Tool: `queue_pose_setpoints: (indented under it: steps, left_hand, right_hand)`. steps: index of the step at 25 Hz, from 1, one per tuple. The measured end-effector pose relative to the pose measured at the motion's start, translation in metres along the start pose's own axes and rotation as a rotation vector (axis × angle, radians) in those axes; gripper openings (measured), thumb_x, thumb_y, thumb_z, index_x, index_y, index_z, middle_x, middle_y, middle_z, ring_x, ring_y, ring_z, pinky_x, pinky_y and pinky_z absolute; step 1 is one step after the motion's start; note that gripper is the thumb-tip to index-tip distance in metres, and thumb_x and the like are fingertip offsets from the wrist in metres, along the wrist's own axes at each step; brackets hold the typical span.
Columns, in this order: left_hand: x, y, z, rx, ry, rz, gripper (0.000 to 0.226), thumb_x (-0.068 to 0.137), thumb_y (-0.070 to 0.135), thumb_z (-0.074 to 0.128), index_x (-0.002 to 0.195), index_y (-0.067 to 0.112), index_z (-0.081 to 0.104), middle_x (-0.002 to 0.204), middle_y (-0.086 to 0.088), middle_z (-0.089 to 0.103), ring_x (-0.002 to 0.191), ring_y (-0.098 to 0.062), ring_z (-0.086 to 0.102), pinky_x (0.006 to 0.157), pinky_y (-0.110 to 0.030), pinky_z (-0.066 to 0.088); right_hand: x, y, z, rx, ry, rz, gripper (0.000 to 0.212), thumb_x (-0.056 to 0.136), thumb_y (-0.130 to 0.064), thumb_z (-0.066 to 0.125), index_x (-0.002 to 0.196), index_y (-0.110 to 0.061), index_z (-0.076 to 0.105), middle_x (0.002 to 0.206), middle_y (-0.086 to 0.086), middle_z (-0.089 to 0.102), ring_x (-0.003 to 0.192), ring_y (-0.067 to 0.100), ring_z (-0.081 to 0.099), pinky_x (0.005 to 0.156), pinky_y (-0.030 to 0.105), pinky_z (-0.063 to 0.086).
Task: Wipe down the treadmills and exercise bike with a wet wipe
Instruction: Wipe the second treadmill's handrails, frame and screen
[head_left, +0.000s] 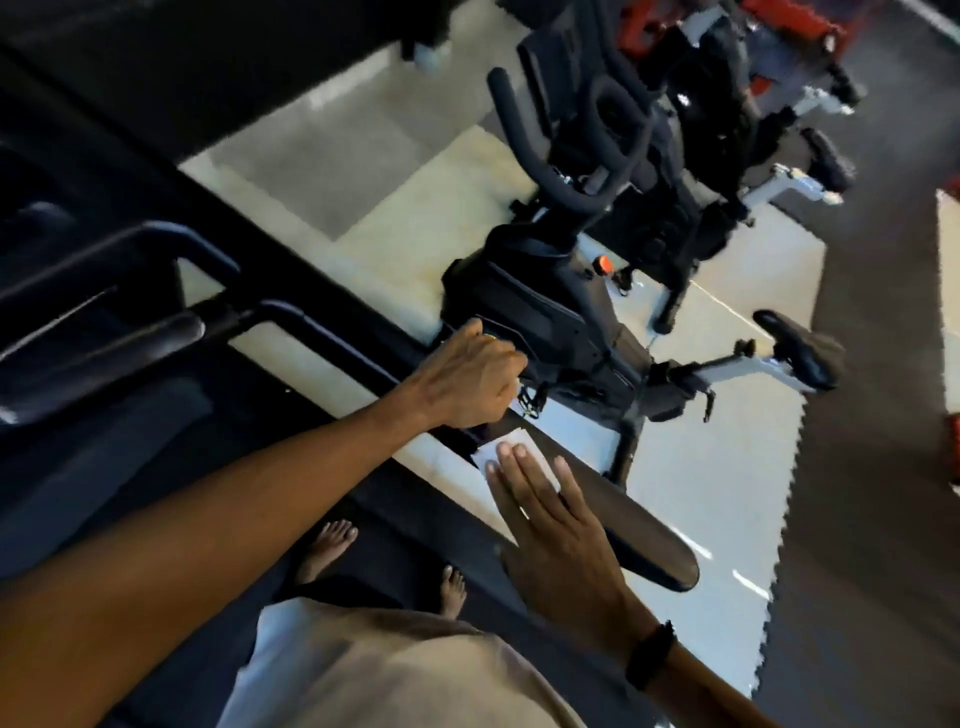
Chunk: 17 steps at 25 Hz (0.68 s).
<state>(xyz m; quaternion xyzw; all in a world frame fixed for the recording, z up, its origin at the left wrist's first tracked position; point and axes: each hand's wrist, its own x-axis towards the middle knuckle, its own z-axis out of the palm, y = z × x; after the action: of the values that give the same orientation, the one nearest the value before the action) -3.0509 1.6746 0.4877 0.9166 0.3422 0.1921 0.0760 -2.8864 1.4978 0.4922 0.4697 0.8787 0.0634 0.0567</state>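
On the treadmill: you stand barefoot on the dark belt (171, 649), looking down at the side handrail (613, 499).
Left hand (467, 379): your fingers curl around the rail higher up, gripping it.
Right hand (550, 530): your fingers lie straight and flat, pressing the wet wipe (493, 452) onto the handrail's padded top.
Wet wipe: white, mostly under your fingertips, one corner showing.
Exercise bike (561, 312): just beyond the rail, on pale floor mats (415, 218); untouched.
Wrist: a black band (649, 657) on your right arm.
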Motion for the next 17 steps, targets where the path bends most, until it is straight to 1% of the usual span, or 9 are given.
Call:
queue_pose_setpoints:
  steps: [2,4,6,8,10,11,13,15,17]
  left_hand:
    - [-0.012,0.013,-0.001,0.057,0.093,-0.138,0.021,0.087,0.021,0.046,0.068,0.015,0.055,0.064,-0.007,0.061,0.059,-0.03,0.059,0.066,-0.037,0.045]
    - [-0.028,0.021,0.001,0.037,0.221,-0.347,0.022,0.09,0.02,0.05,0.071,0.012,0.059,0.068,-0.008,0.064,0.062,-0.032,0.062,0.067,-0.037,0.049]
    - [-0.053,0.037,0.007,0.002,0.309,-0.464,0.026,0.095,0.021,0.047,0.082,0.009,0.066,0.082,-0.008,0.07,0.078,-0.031,0.068,0.086,-0.041,0.049]
    - [-0.074,0.062,0.016,0.059,0.364,-0.487,0.032,0.097,0.021,0.043,0.101,0.009,0.072,0.108,-0.008,0.073,0.109,-0.026,0.066,0.112,-0.04,0.034]
    - [-0.092,0.089,0.021,0.105,0.314,-0.546,0.039,0.098,0.02,0.043,0.127,0.01,0.066,0.139,-0.007,0.06,0.138,-0.023,0.046,0.122,-0.042,0.019]
    - [-0.099,0.1,0.023,0.11,0.278,-0.586,0.044,0.097,0.019,0.046,0.14,0.011,0.056,0.152,-0.007,0.048,0.147,-0.023,0.033,0.124,-0.044,0.015]
    - [-0.113,0.124,0.026,0.088,0.203,-0.658,0.063,0.094,0.016,0.054,0.155,0.014,0.035,0.165,-0.006,0.023,0.154,-0.023,0.012,0.124,-0.047,0.009]
    - [-0.116,0.144,0.029,0.036,0.197,-0.726,0.073,0.094,0.015,0.056,0.158,0.015,0.023,0.168,-0.006,0.01,0.155,-0.025,0.007,0.124,-0.049,0.008]
    - [-0.121,0.165,0.034,-0.048,0.214,-0.842,0.068,0.095,0.015,0.056,0.156,0.013,0.027,0.167,-0.01,0.014,0.154,-0.028,0.015,0.124,-0.051,0.014]
  right_hand:
    - [-0.014,0.018,0.0,-0.146,-0.054,-0.134,0.089,0.088,-0.046,0.063,0.157,-0.004,0.026,0.167,0.015,0.016,0.154,0.031,0.013,0.124,0.051,0.005]
    - [-0.021,0.034,0.001,-0.223,-0.093,-0.218,0.094,0.089,-0.049,0.062,0.158,-0.001,0.019,0.167,0.016,0.009,0.155,0.031,0.006,0.125,0.051,-0.004]
    - [-0.023,0.041,-0.003,-0.332,-0.109,-0.264,0.097,0.091,-0.055,0.057,0.158,0.0,0.014,0.167,0.018,0.003,0.155,0.033,-0.003,0.123,0.051,-0.013]
    - [-0.028,0.044,-0.011,-0.391,-0.064,-0.278,0.098,0.091,-0.057,0.055,0.158,0.001,0.015,0.167,0.02,0.006,0.155,0.034,-0.001,0.122,0.05,-0.017]
    - [-0.028,0.046,-0.016,-0.352,-0.072,-0.325,0.097,0.09,-0.054,0.06,0.156,0.003,0.019,0.166,0.02,0.01,0.154,0.033,0.006,0.123,0.049,-0.014]
    - [-0.026,0.047,-0.018,-0.331,-0.08,-0.352,0.096,0.09,-0.052,0.06,0.156,0.004,0.018,0.166,0.02,0.01,0.155,0.032,0.006,0.123,0.049,-0.013]
    - [-0.026,0.05,-0.017,-0.378,-0.045,-0.396,0.094,0.095,-0.051,0.052,0.156,0.006,0.009,0.166,0.023,0.001,0.155,0.031,-0.004,0.123,0.05,-0.015]
    - [-0.028,0.051,-0.019,-0.463,-0.043,-0.428,0.09,0.101,-0.051,0.037,0.154,0.009,-0.003,0.163,0.027,-0.014,0.153,0.033,-0.017,0.119,0.053,-0.022]
    - [-0.029,0.051,-0.025,-0.537,-0.072,-0.478,0.086,0.103,-0.05,0.025,0.152,0.011,-0.011,0.16,0.029,-0.023,0.151,0.035,-0.024,0.115,0.055,-0.028]
